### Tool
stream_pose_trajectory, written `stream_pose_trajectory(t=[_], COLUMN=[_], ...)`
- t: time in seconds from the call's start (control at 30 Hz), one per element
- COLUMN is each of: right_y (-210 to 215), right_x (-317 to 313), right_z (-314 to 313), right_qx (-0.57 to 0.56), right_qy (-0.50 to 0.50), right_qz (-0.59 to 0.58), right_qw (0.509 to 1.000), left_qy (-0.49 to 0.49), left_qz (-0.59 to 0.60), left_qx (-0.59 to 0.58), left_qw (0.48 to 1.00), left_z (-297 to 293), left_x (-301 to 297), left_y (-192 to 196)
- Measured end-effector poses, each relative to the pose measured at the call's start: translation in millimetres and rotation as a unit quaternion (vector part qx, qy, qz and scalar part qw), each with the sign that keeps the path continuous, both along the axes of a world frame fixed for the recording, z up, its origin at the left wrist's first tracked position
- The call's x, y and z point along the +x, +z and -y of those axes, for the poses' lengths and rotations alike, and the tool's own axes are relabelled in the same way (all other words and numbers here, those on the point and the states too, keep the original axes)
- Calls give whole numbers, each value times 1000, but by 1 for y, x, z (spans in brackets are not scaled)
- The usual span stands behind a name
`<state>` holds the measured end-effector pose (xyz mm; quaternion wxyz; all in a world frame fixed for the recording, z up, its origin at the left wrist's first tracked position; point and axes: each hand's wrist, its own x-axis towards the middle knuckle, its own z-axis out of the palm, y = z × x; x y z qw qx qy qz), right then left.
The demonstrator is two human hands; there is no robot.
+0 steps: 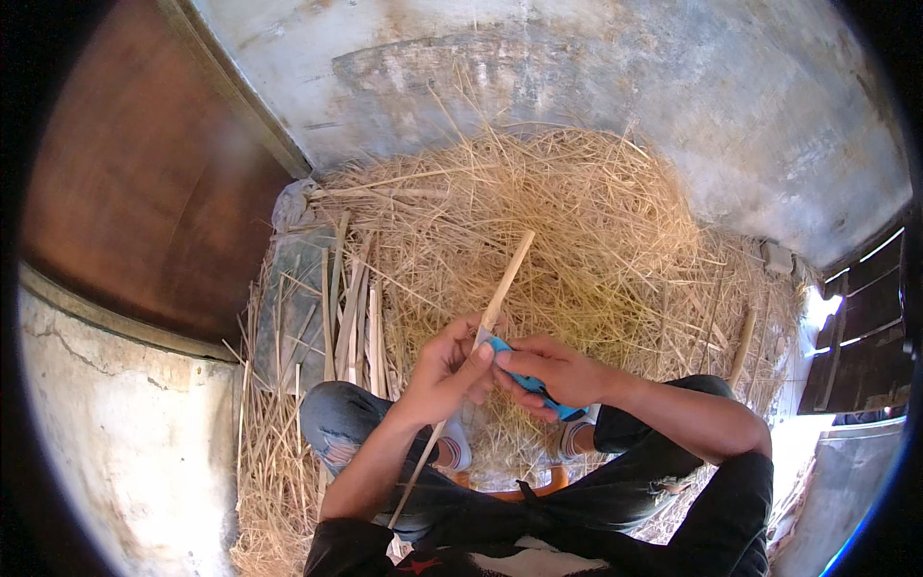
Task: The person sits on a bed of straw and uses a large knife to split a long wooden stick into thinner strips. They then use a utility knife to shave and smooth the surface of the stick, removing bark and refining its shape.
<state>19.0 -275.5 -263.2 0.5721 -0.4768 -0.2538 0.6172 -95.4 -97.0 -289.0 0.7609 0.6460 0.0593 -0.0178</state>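
Note:
A pale split-bamboo strip (511, 272) slants up and away from me in front of my body. My left hand (450, 370) is closed around it, thumb along its near side. The strip's thin lower end seems to run down past my left wrist toward my lap. Close beside it, my right hand (553, 370) is closed around a blue-handled knife (524, 377). The knife's front end meets the strip at my left thumb. Fingers partly hide its blade. Both hands are above the gap between my bent knees.
Dry straw (596, 202) is heaped across the floor against a grey wall (615, 77). Several split-bamboo pieces (351, 327) lie left of my knee, by a grey slab (288, 279). A brown panel (163, 183) stands far left, dark slatted boards (865, 327) at right.

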Motion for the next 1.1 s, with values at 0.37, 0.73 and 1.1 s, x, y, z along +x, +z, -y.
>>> stream_pose_trajectory(t=[0.37, 0.73, 1.1], right_y=[6, 8, -17], right_x=[14, 3, -30], right_z=[3, 3, -3], right_qx=[-47, -73, -41], right_qy=[61, 11, -188], right_qz=[-31, -24, -10], right_qw=[997, 997, 981], left_qy=[-29, -62, 29], left_qz=[14, -5, -46], left_qx=[-37, -62, 60], left_qw=[999, 996, 997], left_z=[1, 6, 16], left_x=[-1, -2, 10], left_y=[15, 2, -3])
